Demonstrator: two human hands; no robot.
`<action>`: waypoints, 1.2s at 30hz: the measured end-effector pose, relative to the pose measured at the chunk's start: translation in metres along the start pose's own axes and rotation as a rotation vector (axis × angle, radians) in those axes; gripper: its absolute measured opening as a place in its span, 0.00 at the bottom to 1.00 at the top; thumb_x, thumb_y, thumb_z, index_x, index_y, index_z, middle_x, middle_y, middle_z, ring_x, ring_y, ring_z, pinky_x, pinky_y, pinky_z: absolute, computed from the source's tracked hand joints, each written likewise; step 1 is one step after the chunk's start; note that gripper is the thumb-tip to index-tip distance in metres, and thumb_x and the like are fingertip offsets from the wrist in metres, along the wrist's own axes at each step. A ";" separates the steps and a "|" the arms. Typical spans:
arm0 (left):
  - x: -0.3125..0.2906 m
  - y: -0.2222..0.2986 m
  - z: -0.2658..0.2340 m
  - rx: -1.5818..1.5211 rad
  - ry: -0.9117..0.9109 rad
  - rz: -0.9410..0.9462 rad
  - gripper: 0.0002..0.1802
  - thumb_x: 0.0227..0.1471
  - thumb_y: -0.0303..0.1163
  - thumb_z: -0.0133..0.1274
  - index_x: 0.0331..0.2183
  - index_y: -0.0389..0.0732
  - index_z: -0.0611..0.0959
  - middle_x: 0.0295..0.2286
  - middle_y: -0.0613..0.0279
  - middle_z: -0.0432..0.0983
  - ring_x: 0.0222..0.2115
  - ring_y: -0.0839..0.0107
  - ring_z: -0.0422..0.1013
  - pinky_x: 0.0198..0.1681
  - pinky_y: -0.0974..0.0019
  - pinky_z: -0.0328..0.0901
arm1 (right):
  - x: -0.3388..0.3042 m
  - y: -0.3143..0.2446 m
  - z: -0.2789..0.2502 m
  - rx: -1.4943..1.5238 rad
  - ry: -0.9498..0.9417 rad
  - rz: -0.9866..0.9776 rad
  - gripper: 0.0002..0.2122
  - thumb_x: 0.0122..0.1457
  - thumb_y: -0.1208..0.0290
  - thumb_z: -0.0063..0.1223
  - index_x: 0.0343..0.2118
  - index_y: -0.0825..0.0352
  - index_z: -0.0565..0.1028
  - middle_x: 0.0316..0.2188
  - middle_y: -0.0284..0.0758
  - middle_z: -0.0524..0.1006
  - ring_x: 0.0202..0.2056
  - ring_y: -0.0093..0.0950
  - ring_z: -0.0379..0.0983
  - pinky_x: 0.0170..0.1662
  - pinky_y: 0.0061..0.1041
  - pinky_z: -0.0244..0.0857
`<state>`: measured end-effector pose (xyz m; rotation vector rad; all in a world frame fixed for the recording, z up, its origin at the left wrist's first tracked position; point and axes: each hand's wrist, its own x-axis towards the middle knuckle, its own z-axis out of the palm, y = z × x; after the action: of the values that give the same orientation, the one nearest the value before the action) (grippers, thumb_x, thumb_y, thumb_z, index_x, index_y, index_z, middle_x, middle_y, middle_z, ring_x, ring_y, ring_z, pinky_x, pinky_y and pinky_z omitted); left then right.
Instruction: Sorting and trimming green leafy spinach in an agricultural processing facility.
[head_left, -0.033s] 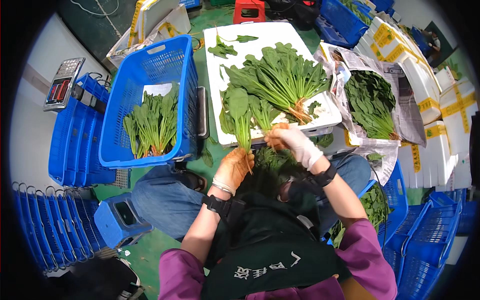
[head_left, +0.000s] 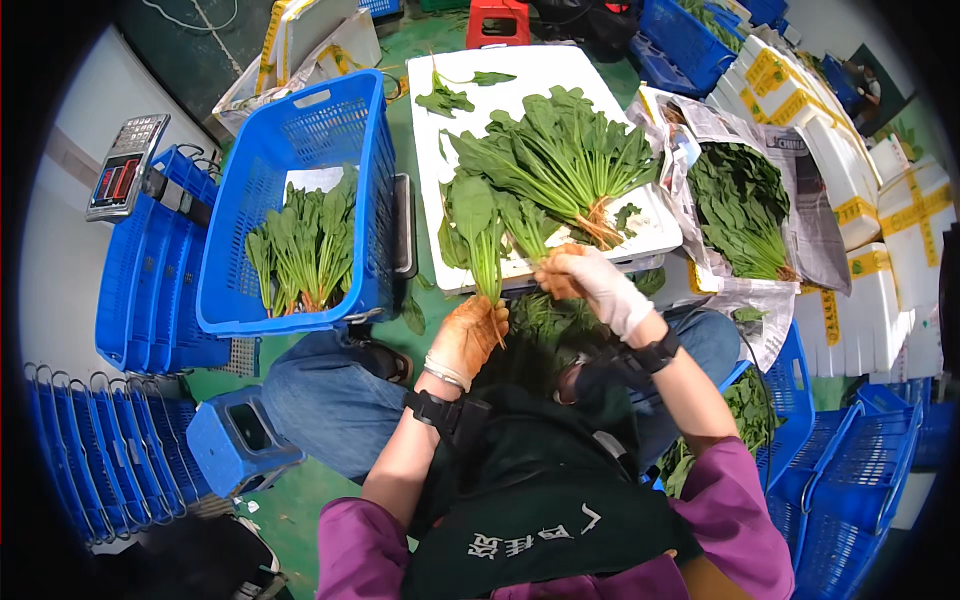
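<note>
My left hand (head_left: 468, 335), in a soiled pale glove, is closed round the root end of a small spinach bunch (head_left: 485, 250), whose leaves point away from me onto a white foam board (head_left: 545, 65). At the board's near edge my right hand (head_left: 585, 280), gloved the same way, has its fingers pinched at the root end of another spinach plant (head_left: 527, 225); the fingertips partly hide the contact. Beyond it a larger heap of spinach (head_left: 575, 150) lies fanned out, pinkish roots toward me. Loose leaves (head_left: 445, 100) rest at the board's far left corner.
At left stands a blue crate (head_left: 375, 200) with upright spinach inside. A digital scale (head_left: 130, 165) is behind it. Newspaper-wrapped spinach (head_left: 740, 205) sits at right, beside taped foam boxes (head_left: 855, 250). A blue stool (head_left: 240, 440) and stacked crates (head_left: 110, 450) stand at lower left.
My right hand has shifted very slightly to the right. My left hand and its spinach bunch look unmoved.
</note>
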<state>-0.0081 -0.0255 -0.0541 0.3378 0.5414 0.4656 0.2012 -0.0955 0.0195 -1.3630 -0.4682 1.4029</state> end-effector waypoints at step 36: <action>0.006 -0.005 -0.019 0.042 -0.020 -0.059 0.18 0.55 0.37 0.47 0.43 0.35 0.73 0.38 0.58 0.74 0.38 0.65 0.70 0.44 0.63 0.65 | -0.007 0.090 0.067 -0.979 0.686 -0.671 0.05 0.46 0.71 0.56 0.27 0.61 0.73 0.20 0.33 0.75 0.22 0.32 0.73 0.27 0.26 0.66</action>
<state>-0.0123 -0.0227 -0.0738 0.3656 0.5405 0.3942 0.1034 -0.1073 -0.0357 -2.0505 -1.0775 0.0509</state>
